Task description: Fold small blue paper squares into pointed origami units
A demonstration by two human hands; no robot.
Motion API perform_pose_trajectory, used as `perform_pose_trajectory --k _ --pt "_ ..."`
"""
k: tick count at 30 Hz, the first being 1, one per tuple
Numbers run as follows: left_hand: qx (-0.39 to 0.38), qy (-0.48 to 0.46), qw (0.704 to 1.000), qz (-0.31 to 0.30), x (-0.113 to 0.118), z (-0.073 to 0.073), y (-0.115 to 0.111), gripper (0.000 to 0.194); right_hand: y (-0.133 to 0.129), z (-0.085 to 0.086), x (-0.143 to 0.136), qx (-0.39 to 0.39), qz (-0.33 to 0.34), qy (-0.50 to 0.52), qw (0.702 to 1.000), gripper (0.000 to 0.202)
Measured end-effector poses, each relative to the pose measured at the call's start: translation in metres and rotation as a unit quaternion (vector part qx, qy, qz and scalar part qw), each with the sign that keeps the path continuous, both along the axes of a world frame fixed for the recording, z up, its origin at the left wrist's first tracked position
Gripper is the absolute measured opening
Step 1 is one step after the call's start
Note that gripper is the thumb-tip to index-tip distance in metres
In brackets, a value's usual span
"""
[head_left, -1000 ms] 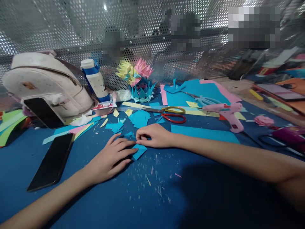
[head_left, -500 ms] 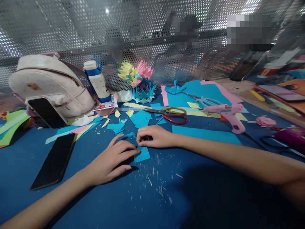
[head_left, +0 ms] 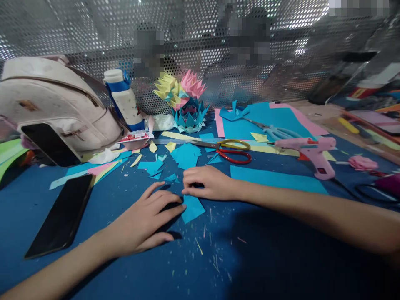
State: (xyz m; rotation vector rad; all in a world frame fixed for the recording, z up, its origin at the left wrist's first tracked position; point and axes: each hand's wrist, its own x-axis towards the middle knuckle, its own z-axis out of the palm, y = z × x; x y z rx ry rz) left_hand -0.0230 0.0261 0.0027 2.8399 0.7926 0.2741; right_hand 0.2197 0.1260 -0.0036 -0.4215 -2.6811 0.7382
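Note:
A small blue piece of paper (head_left: 193, 209) lies on the blue table, turned at an angle. My left hand (head_left: 150, 218) rests palm down with its fingers spread, one fingertip touching the paper's left edge. Curled closed at the paper's far edge is my right hand (head_left: 212, 182), with thumb and fingers pinched together there; it hides that part of the sheet. Just beyond my hands sit a stack of blue paper pieces (head_left: 186, 155) and loose blue scraps (head_left: 153, 166). Scissors with red and yellow handles (head_left: 234, 156) lie past my right hand.
A black phone (head_left: 61, 216) lies left of my left hand. Folded paper flowers (head_left: 189, 114), a bottle (head_left: 125, 102) and a backpack (head_left: 84, 102) stand at the back. On the right are a pink glue gun (head_left: 315, 152), light-blue-handled scissors (head_left: 283, 132) and a blue sheet (head_left: 278, 178).
The blue piece of paper has turned, so a corner now points toward me. Both hands stay close to it. The whole view has shifted slightly.

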Motion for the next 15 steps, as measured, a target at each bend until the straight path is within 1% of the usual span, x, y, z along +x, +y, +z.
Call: perform_pose_trajectory --k 3,6,9,13,15 --pt "0.006 0.015 1.000 -0.007 -0.0010 -0.0013 0.0005 0.060 -0.0014 -0.0006 0.0005 0.011 -0.002 0.012 1.000 0.031" --pt "0.007 0.020 1.000 -0.009 -0.0011 -0.0020 0.0007 0.060 -0.0027 -0.0018 0.0012 0.053 0.005 0.022 0.998 0.027" --pt "0.004 0.015 1.000 -0.007 -0.0008 -0.0021 0.0006 0.060 -0.0038 -0.0028 0.0020 0.084 -0.001 0.023 0.996 0.025" --pt "0.004 0.020 1.000 -0.006 -0.0011 -0.0026 0.0004 0.061 -0.0044 -0.0032 0.0031 0.075 -0.017 0.014 0.997 0.018" --pt "0.007 0.019 1.000 -0.005 -0.0013 -0.0029 0.0004 0.060 -0.0041 -0.0034 0.0032 0.071 -0.019 0.007 0.997 0.017"
